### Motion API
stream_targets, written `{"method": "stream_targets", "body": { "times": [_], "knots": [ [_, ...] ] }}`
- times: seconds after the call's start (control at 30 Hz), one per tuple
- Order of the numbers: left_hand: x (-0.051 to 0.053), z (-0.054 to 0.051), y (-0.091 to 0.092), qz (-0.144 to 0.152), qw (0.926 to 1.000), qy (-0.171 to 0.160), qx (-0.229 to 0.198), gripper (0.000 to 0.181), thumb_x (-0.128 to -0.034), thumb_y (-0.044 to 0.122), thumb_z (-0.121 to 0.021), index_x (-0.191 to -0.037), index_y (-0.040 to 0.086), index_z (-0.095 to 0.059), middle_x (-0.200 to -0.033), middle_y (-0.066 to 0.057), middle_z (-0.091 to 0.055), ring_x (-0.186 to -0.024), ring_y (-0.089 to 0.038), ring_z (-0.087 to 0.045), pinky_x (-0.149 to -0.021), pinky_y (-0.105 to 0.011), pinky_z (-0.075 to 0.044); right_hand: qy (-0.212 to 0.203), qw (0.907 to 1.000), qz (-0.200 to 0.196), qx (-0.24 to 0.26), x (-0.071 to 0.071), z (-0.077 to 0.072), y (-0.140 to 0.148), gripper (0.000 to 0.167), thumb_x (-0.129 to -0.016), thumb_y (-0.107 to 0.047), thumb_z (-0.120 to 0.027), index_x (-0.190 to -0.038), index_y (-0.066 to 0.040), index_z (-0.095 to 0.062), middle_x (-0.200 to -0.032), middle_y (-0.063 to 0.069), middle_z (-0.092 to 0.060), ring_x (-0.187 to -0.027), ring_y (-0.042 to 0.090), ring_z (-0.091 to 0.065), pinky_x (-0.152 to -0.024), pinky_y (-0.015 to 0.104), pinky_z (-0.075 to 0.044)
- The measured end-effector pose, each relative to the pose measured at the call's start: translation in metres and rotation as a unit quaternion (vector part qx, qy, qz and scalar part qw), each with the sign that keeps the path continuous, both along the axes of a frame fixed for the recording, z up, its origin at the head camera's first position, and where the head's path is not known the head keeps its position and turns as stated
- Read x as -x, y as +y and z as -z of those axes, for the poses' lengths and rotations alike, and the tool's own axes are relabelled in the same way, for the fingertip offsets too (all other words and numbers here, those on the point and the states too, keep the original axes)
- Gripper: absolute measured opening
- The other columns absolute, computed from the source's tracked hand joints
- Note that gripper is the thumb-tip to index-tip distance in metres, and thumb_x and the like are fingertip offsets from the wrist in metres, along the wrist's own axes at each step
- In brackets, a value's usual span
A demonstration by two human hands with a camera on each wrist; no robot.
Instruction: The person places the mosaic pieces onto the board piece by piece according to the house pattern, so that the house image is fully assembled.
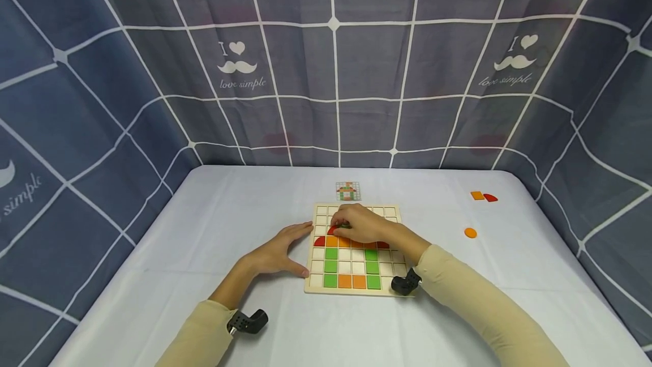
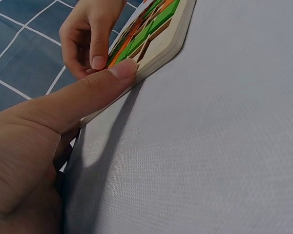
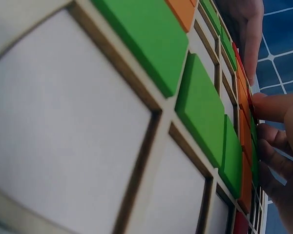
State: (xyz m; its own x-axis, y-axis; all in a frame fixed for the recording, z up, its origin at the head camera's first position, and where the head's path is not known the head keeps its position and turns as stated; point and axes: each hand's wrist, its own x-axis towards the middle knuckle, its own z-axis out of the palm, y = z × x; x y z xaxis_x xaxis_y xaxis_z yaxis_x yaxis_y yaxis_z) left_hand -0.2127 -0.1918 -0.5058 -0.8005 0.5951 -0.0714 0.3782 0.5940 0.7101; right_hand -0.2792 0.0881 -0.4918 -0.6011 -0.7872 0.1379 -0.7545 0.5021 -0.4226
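A wooden grid board point(image 1: 316, 282) lies on the table, several cells filled with green, orange and red pieces. At its left edge is my left hand point(image 1: 275, 250), fingers spread and thumb point(image 2: 105, 87) against the rim in the left wrist view. Over the board's upper rows is my right hand point(image 1: 360, 223), fingers bent. Between its thumb and fingertips it pinches a red quarter-circle piece point(image 1: 332, 230), just above the orange row. The right wrist view shows the right thumb point(image 3: 276, 107) by that spot; the hand covers part of the pieces there.
A small pattern card point(image 1: 348, 191) lies behind the board. On the right of the white table point(image 1: 214, 220) are an orange square point(image 1: 477, 195), a red quarter-circle point(image 1: 490, 197) and an orange circle point(image 1: 470, 233). A grey checked curtain point(image 1: 295, 61) surrounds the table's back and sides.
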Motion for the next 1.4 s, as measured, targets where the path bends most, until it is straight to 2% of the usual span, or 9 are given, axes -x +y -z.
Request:
{"method": "stream_targets", "body": {
  "times": [0.33, 0.77, 1.1, 1.27, 1.4],
  "knots": [
    [0.001, 0.001, 0.0, 0.002, 1.0, -0.001, -0.001, 0.112, -0.0736, 0.037, -0.095, -0.163, 0.009, -0.033, -0.169, -0.004, -0.024, -0.154, -0.032, -0.016, -0.122, -0.058, -0.017, -0.005, 1.0, 0.001, 0.003, 0.001, 0.001, 0.002, 0.017, -0.1, -0.02, -0.071, -0.114, -0.012, -0.076, -0.106, -0.003, -0.069, -0.095, 0.012, -0.061, -0.088, 0.032, -0.053],
    [0.0, 0.0, 0.001, -0.009, 0.9999, -0.005, 0.003, 0.113, -0.0725, 0.035, -0.096, -0.163, 0.009, -0.033, -0.169, -0.004, -0.024, -0.155, -0.031, -0.015, -0.123, -0.056, -0.016, -0.016, 0.9989, 0.009, 0.044, -0.002, -0.007, 0.026, 0.02, -0.099, -0.016, -0.072, -0.117, -0.007, -0.076, -0.111, 0.0, -0.07, -0.1, 0.015, -0.064, -0.089, 0.033, -0.055],
    [-0.003, 0.0, 0.001, -0.015, 0.9998, -0.007, 0.006, 0.114, -0.0722, 0.035, -0.096, -0.163, 0.008, -0.033, -0.169, -0.004, -0.024, -0.155, -0.031, -0.016, -0.123, -0.055, -0.016, -0.004, 0.9962, 0.061, 0.063, 0.004, -0.01, 0.073, 0.02, -0.098, -0.013, -0.072, -0.115, -0.005, -0.076, -0.107, 0.0, -0.071, -0.094, 0.015, -0.065, -0.08, 0.036, -0.057],
    [-0.003, 0.0, 0.001, -0.013, 0.9999, -0.003, 0.006, 0.113, -0.0725, 0.035, -0.096, -0.163, 0.008, -0.033, -0.169, -0.004, -0.024, -0.155, -0.031, -0.016, -0.123, -0.055, -0.016, 0.011, 0.9912, 0.102, 0.083, 0.007, -0.013, 0.101, 0.02, -0.097, -0.011, -0.073, -0.115, -0.002, -0.075, -0.104, 0.002, -0.071, -0.092, 0.018, -0.064, -0.078, 0.04, -0.056],
    [-0.003, 0.0, 0.001, -0.013, 0.9999, -0.003, 0.006, 0.113, -0.0726, 0.035, -0.095, -0.163, 0.009, -0.033, -0.169, -0.004, -0.025, -0.155, -0.031, -0.016, -0.123, -0.055, -0.016, 0.025, 0.9864, 0.134, 0.092, 0.011, -0.011, 0.126, 0.019, -0.095, -0.008, -0.074, -0.113, -0.001, -0.075, -0.103, 0.003, -0.071, -0.091, 0.02, -0.064, -0.078, 0.041, -0.056]
  ]
}}
